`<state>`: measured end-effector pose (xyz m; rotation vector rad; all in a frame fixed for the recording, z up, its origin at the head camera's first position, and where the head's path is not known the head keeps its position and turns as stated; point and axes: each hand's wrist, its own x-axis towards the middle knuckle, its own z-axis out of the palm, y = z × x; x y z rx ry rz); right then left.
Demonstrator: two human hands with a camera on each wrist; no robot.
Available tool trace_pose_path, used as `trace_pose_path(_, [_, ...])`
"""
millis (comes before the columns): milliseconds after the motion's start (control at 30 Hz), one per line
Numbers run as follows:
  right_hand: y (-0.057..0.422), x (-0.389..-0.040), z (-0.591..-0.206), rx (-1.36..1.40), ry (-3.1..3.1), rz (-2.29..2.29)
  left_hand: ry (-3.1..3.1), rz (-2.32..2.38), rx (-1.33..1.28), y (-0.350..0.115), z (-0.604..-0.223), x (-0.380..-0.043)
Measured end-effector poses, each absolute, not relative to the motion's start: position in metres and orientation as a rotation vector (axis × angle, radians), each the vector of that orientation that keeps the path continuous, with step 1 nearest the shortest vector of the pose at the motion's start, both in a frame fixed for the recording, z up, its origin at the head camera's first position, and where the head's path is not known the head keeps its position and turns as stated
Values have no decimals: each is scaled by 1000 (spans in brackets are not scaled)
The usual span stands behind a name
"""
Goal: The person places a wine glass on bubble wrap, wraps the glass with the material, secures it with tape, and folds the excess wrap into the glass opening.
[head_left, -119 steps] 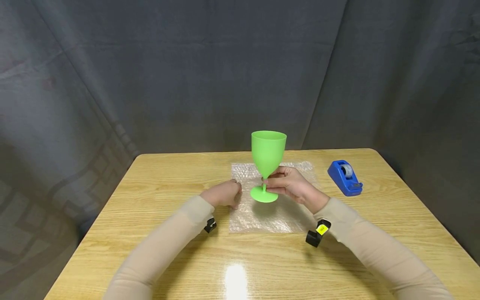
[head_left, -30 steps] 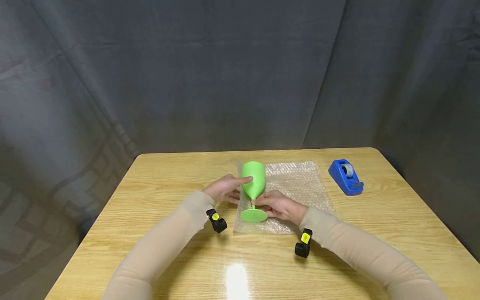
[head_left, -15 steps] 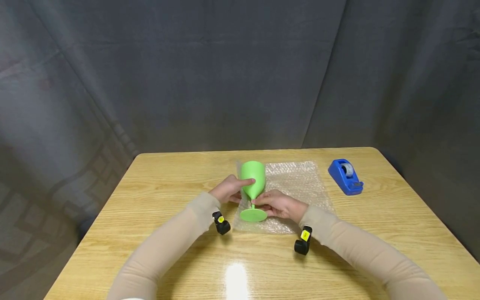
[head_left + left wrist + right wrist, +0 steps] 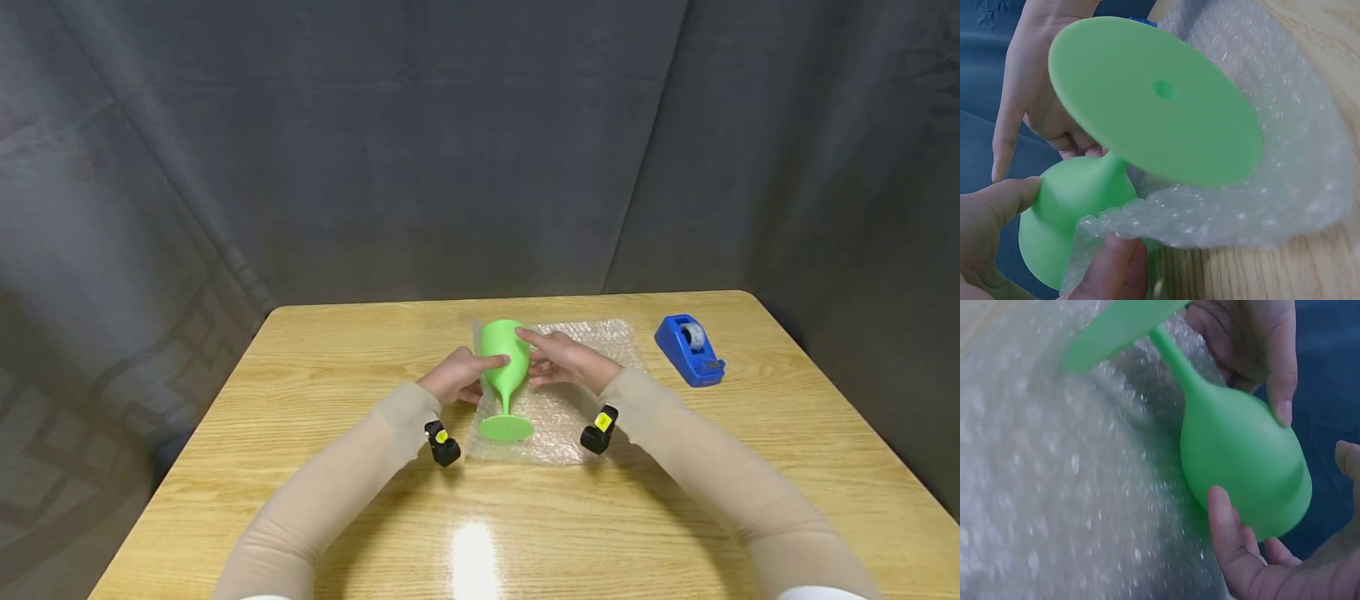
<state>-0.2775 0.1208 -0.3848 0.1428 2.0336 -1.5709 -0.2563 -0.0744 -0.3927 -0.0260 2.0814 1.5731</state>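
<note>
A green plastic wine goblet (image 4: 501, 337) lies tilted over a sheet of bubble wrap (image 4: 558, 429), its foot toward me. My left hand (image 4: 453, 377) grips the bowl from the left. In the left wrist view its thumb presses the bowl, while the fingers hold the wrap's edge up against the other side. The right hand (image 4: 566, 360) is at the bowl's right side with its fingers spread. The right wrist view shows these fingers (image 4: 1225, 531) close at the bowl and the thumb standing off it. Much of the left fingers is hidden behind wrap and goblet.
A blue tape dispenser (image 4: 688, 352) with a clear roll stands at the right on the wooden table (image 4: 360, 508). Dark grey curtains (image 4: 450, 150) hang behind the table and along both sides. A small black camera sits on each wrist.
The goblet went from upright above the wrap to tilted over its left part. The left hand took hold of the bowl; the right hand let go of the stem and moved up beside the bowl.
</note>
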Motion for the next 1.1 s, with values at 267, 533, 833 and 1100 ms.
trace_pose_path(267, [111, -275, -389, 185, 2009, -1646, 2129, 1551, 24, -74, -389, -254])
trace_pose_path(533, [114, -275, -394, 170, 1929, -1725, 2151, 1526, 69, -70, -385, -253])
trace_pose_path(833, [134, -274, -398, 182, 1742, -1821, 2107, 1499, -8, -64, -374, -258])
trace_pose_path(1100, [146, -274, -401, 221, 1643, -1885, 2073, 1513, -67, -58, -367, -259])
